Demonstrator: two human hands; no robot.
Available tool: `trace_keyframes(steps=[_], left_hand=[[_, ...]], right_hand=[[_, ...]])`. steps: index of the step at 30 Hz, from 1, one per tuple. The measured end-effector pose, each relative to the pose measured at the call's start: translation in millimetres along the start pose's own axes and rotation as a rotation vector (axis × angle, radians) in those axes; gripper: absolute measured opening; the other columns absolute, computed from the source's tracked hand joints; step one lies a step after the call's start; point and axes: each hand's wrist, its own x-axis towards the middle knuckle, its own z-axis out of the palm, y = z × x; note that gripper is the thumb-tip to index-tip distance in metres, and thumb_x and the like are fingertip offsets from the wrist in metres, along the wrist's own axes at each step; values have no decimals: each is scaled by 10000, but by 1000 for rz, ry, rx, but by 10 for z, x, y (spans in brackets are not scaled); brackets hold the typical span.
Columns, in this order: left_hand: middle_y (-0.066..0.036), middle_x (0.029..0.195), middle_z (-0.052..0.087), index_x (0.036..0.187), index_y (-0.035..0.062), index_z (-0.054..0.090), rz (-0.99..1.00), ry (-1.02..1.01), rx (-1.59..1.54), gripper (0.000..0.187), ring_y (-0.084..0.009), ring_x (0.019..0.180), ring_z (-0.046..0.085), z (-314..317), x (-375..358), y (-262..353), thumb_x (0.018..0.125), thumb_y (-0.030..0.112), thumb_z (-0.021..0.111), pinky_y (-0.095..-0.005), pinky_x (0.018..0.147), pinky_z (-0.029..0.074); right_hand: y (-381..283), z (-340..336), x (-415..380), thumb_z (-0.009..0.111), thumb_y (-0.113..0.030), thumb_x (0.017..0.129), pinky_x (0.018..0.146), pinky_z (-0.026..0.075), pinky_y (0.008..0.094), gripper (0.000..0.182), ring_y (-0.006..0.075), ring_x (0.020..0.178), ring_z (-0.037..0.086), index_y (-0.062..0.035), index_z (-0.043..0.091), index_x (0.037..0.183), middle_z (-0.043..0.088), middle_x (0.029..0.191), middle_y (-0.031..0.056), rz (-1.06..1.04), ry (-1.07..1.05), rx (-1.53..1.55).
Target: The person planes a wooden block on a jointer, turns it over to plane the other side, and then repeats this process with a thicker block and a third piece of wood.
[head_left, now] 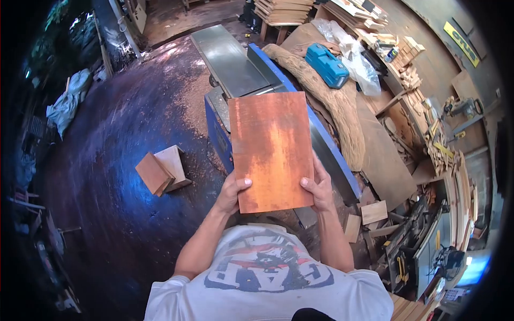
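Note:
A reddish-brown rectangular wooden board (273, 152) is held up in front of my chest, its broad face toward me. My left hand (233, 192) grips its lower left edge, thumb on the face and fingers behind. On the lower right edge, my right hand (320, 187) holds it the same way. Behind the board stands a machine with a long grey metal table (230, 59) and a blue fence (334, 155); the board hides part of it.
Stacked boards (155, 174) rest on a stool at the left. Sawdust covers the floor (182, 96) beside the machine. To the right are a log (342, 115), a teal case (326, 65), plastic bags (353, 51) and shelves of wood offcuts (412, 80).

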Motion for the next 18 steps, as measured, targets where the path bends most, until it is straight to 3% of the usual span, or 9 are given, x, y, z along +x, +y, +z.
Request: trace_keyframes(steps=[6,10,11,14,15,18], left_hand=[[-209,1426,591,1534,-63,407,-24,42,64,770,-305,1298,633,129,63,24,929,300,715,-431,1071,550],[-230,1521,544,1601,-80,322,-30,121,292,846,-306,1353,595,136,205,-116,969,330,708,-427,1089,529],[-234,1547,527,1619,-82,292,-20,195,379,870,-309,1373,579,182,276,-183,980,342,704,-428,1097,521],[-245,1629,450,1659,-77,204,-71,247,407,886,-321,1446,518,258,437,-226,1043,377,651,-451,1130,491],[-247,1633,443,1658,-74,211,-73,207,331,871,-322,1452,511,339,507,-248,1050,376,644,-456,1137,486],[-220,1602,470,1619,-48,320,-130,48,149,727,-315,1450,511,445,811,-439,1086,359,601,-469,1144,483]], right_hand=[[-114,-75,-80,889,-218,845,1182,421,437,1064,302,1390,570,113,256,1633,585,1482,244,-92,34,-153],[-303,-112,-104,875,-210,869,1167,445,436,1004,295,1382,572,158,283,1592,585,1471,270,-150,53,-274],[-296,-141,-81,870,-137,815,1113,490,450,879,327,1307,629,59,441,1557,623,1442,236,-259,110,-447],[-404,-66,15,828,-94,747,1002,528,454,779,352,1184,671,-99,592,1489,654,1395,196,-604,77,-1439],[-351,-59,52,789,-109,714,884,520,476,703,354,1073,671,-219,680,1400,665,1349,174,-624,90,-1629],[14,-233,86,761,-142,766,857,504,473,662,320,1058,664,-233,669,1415,654,1370,176,-572,34,-1892]])
